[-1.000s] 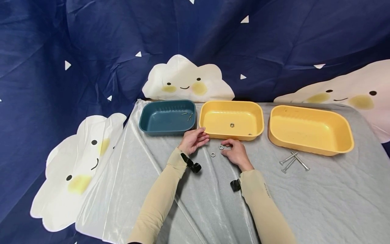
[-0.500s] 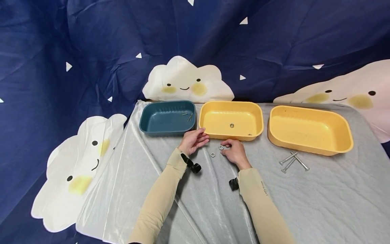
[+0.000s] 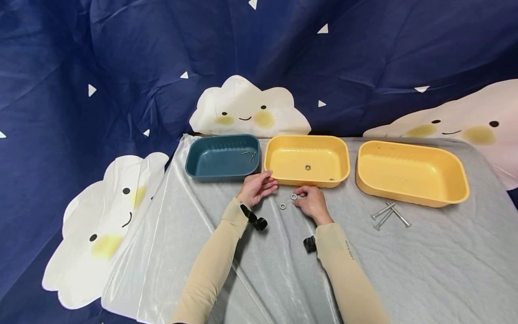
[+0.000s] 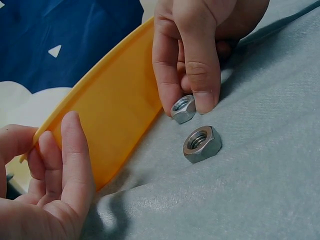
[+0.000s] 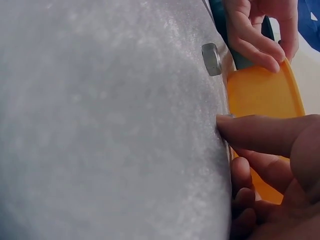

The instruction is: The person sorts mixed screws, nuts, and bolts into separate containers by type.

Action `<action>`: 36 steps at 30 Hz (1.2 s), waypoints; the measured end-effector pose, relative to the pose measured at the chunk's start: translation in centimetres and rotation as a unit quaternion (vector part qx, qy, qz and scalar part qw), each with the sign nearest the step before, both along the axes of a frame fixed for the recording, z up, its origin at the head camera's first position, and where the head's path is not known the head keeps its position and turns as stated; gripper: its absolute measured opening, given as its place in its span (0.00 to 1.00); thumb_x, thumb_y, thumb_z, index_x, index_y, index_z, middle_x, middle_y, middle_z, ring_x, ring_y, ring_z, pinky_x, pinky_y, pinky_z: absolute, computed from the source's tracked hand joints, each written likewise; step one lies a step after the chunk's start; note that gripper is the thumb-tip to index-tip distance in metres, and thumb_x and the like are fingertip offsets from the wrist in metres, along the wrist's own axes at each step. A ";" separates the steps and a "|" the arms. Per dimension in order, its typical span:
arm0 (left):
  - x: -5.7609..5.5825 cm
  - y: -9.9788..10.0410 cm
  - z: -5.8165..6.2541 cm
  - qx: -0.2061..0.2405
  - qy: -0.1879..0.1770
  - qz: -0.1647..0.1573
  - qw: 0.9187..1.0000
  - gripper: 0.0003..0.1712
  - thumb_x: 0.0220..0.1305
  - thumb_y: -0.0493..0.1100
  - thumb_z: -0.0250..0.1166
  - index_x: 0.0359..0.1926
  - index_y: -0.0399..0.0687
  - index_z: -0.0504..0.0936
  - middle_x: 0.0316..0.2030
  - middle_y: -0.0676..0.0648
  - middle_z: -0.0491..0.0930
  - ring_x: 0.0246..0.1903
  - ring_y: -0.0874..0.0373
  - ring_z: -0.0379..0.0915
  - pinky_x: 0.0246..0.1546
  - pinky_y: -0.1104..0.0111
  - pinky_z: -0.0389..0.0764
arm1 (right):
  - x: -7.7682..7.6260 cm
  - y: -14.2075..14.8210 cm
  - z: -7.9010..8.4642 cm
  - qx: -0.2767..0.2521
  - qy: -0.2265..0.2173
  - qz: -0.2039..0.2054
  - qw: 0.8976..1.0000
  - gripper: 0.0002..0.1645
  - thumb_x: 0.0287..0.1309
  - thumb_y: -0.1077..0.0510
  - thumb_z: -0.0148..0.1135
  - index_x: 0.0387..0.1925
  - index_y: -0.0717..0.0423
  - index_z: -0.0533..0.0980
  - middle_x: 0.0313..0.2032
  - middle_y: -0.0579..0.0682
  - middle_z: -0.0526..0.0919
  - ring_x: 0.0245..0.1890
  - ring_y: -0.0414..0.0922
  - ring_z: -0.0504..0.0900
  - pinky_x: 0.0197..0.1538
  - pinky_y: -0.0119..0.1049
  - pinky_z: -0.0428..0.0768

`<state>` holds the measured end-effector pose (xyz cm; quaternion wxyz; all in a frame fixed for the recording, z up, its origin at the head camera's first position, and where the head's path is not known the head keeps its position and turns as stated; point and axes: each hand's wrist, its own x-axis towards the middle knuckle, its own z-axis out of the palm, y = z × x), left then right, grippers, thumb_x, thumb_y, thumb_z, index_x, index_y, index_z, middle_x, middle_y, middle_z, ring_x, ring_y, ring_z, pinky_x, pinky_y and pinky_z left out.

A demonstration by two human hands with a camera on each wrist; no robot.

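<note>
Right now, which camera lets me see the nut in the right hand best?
The left wrist view. There the nut looks big, with its hole showing, pinched in the right hand. The head view shows it only as a tiny ring. In the right wrist view, the thumb hides nearly all of it.

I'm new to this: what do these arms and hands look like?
The left sleeve and right sleeve are beige, the right bearing dark lettering. A black strap shows on the left one; a black device sits at each wrist. The left hand and right hand are gloveless.
</note>
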<state>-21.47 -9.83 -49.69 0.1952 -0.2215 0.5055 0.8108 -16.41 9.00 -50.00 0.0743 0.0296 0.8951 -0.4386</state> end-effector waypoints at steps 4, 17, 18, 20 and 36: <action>0.0 0.0 0.0 -0.002 -0.003 0.002 1.000 0.05 0.64 0.39 0.64 0.33 0.42 0.78 0.21 0.49 0.81 0.24 0.58 0.83 0.30 0.68 0.87 | 0.0 0.0 -0.2 0.004 0.003 0.004 1.000 0.15 0.45 0.63 0.72 0.39 0.60 0.83 0.38 0.58 0.84 0.42 0.52 0.79 0.47 0.43 0.76; 0.0 0.0 -0.2 -0.003 -0.003 0.004 1.000 0.05 0.64 0.39 0.64 0.35 0.41 0.78 0.21 0.50 0.81 0.24 0.59 0.83 0.30 0.69 0.87 | 0.2 0.0 -0.3 0.006 0.027 0.016 1.000 0.13 0.46 0.65 0.70 0.37 0.62 0.83 0.36 0.60 0.84 0.42 0.54 0.79 0.47 0.45 0.76; 0.0 0.0 -0.1 -0.003 -0.004 0.004 1.000 0.05 0.64 0.39 0.64 0.35 0.40 0.78 0.20 0.50 0.81 0.24 0.59 0.83 0.30 0.69 0.87 | 0.2 0.0 -0.3 0.007 0.029 0.017 0.999 0.13 0.46 0.65 0.70 0.37 0.62 0.82 0.36 0.60 0.84 0.42 0.54 0.79 0.47 0.46 0.76; 0.0 0.0 -0.1 -0.003 -0.005 0.003 1.000 0.06 0.64 0.39 0.64 0.36 0.40 0.77 0.20 0.50 0.81 0.24 0.59 0.83 0.30 0.69 0.87 | 0.2 0.0 -0.3 0.008 0.034 0.021 0.999 0.13 0.46 0.65 0.70 0.37 0.62 0.82 0.36 0.59 0.84 0.42 0.54 0.79 0.47 0.46 0.76; -0.1 0.0 0.1 0.002 -0.007 -0.002 1.000 0.08 0.64 0.39 0.64 0.38 0.39 0.77 0.21 0.49 0.81 0.25 0.58 0.83 0.31 0.68 0.87 | 0.3 0.2 -0.1 0.027 0.042 0.050 0.997 0.12 0.48 0.65 0.69 0.37 0.62 0.81 0.35 0.58 0.81 0.42 0.54 0.76 0.51 0.48 0.72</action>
